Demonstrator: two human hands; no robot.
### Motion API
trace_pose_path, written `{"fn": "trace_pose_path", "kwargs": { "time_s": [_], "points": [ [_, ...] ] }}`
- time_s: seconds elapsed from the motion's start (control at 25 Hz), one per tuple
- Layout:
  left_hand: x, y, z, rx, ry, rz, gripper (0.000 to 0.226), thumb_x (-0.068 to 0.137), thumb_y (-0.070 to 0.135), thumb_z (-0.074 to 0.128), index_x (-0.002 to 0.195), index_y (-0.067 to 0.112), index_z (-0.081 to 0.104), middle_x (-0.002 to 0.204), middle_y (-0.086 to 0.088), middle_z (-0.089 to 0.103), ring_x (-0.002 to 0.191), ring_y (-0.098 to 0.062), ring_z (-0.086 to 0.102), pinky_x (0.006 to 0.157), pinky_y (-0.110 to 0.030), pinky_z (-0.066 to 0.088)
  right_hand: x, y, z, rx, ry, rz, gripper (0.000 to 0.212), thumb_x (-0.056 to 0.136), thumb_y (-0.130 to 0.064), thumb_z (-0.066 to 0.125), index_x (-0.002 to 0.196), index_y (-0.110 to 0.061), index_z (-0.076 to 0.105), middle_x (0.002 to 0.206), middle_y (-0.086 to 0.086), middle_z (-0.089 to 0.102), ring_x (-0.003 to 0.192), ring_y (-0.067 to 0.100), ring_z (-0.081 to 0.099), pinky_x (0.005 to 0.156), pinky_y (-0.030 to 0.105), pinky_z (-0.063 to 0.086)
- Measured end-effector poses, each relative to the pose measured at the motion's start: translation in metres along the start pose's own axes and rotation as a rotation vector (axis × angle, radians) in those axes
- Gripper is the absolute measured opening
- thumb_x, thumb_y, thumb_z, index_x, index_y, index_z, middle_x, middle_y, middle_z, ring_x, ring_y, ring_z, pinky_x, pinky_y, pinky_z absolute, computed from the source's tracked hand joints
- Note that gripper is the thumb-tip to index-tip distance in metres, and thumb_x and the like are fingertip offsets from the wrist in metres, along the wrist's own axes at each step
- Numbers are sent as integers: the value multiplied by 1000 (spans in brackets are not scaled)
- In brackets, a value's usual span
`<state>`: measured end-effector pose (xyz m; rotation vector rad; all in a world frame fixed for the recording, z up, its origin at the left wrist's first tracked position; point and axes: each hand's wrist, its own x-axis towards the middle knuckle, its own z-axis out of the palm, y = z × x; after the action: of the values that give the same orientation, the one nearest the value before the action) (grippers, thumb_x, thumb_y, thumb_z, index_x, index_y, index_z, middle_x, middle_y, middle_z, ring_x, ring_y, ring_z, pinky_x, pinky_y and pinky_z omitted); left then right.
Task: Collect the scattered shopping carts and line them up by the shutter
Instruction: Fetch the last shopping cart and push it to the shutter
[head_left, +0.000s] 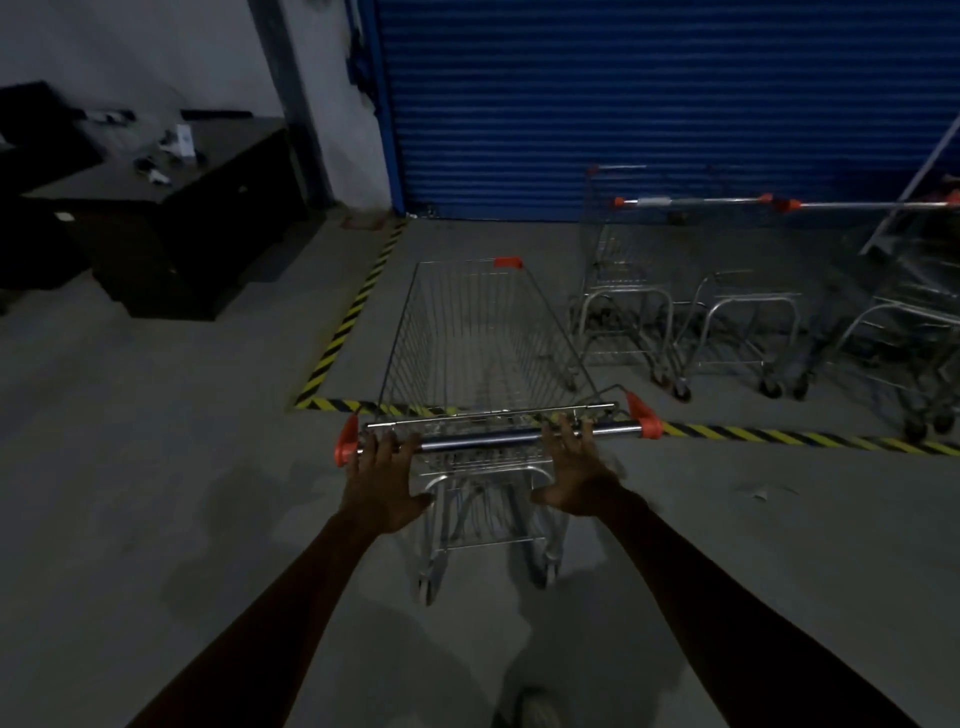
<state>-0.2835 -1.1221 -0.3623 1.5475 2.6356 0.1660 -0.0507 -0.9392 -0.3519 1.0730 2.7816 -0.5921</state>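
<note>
dark cabinet, striped floor tape

One blue shutter. One shopping cart in the foreground. Parked carts at right: apparently three, though the frames overlap in dim light. Two hands: left hand, right hand. Two striped tape lines. One dark cabinet.

Dim, bluish indoor light, soft shadows on floor, slight motion blur, wide-angle bending at edges
</note>
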Motion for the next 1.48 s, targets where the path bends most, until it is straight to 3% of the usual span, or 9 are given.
{"fn": "trace_pose_path", "kwargs": {
  "time_s": [0.32,0.48,0.68,0.88,1.04,1.16,1.24,1.36,1.48],
  "points": [
    [215,9,8,-23,14,-62,109,63,66,63,154,28,16,159,-15,17,147,-39,6,114,-58,11,201,64,-79,11,-17,-10,112,77,-57,71,155,-15,2,162,11,-9,144,43,-22,118,54,-1],
    [326,-12,8,5,-34,-71,112,71,65,65,154,29,-2,162,-12,-2,147,-37,-11,116,-55,1,300,74,-101,-59,-17,-78,126,62,-81,46,153,-6,1,161,20,-7,143,44,-21,116,59,-9],
    [490,-51,-3,-28,-39,-28,104,76,61,64,154,31,2,162,-10,1,147,-36,-9,117,-54,0,452,81,-141,-31,31,-10,112,75,-65,67,155,-12,7,162,14,0,146,40,-16,118,51,-5],
    [624,-79,-17,-71,-89,25,102,74,64,62,154,32,7,162,-9,4,148,-35,-8,117,-52,1,580,88,-180,-26,-64,99,150,38,-106,19,155,-13,1,163,11,1,149,34,-12,119,51,-7],
    [704,-94,-15,-78,-103,45,104,76,59,67,154,32,2,162,-8,-2,147,-34,-13,116,-50,-2,638,81,-209,-15,-86,144,112,80,-62,65,154,-20,-8,161,6,-19,142,33,-30,115,48,-15],
    [766,-104,-9,-79,-43,61,107,74,59,68,154,30,3,162,-10,-1,147,-35,-13,116,-51,-2,699,88,-224,-25,-58,107,110,80,-71,55,153,-20,-10,157,-2,-23,140,20,-32,113,50,-21],
    [806,-110,-8,-80,-11,71,106,73,57,71,154,28,9,161,-13,5,147,-36,-8,116,-52,0,741,96,-229,-72,-49,68,121,65,-92,33,154,-21,-8,161,4,-18,146,25,-24,115,58,-15],
    [865,-114,-13,-116,1,77,100,72,57,68,153,27,18,160,-14,13,147,-38,0,117,-54,3,798,105,-248,42,-44,174,104,72,-71,52,155,-28,8,163,9,-2,149,37,-3,117,63,6],
    [916,-122,-15,-115,29,87,98,67,59,63,151,24,26,157,-17,23,146,-42,8,117,-56,10,851,118,-253,-25,-34,166,108,61,-77,33,154,-25,14,159,15,21,147,43,6,115,64,5]
  ]
}}
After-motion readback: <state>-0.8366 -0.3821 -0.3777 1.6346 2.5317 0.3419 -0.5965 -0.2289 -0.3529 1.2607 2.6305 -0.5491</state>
